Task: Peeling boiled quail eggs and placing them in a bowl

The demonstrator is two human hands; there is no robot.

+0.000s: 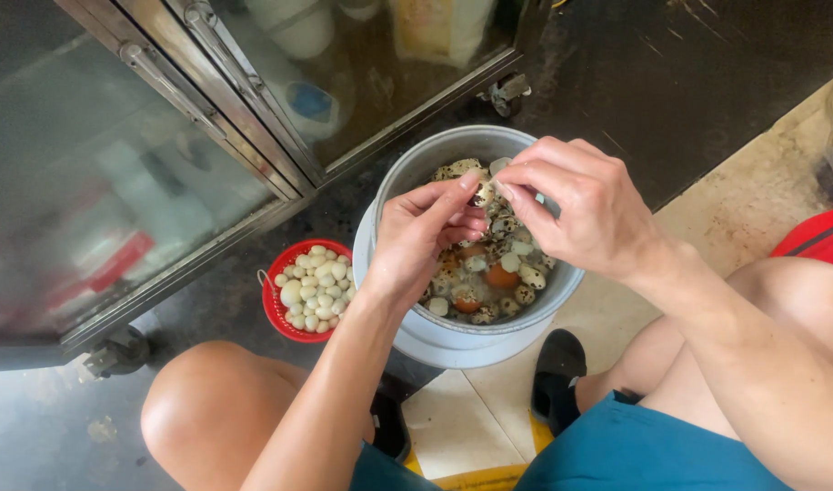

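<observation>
We count: two hands, left (416,238) and right (580,205); one egg (481,192) held between them; one grey pot (416,173); one red basket (275,309); roughly two dozen peeled eggs (315,284) in it; two black shoes (557,373); two cabinet castors (506,92).

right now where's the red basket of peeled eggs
In the head view, the red basket sits on the dark floor at lower left, touching the left side of the grey pot, just above the person's left knee.
</observation>
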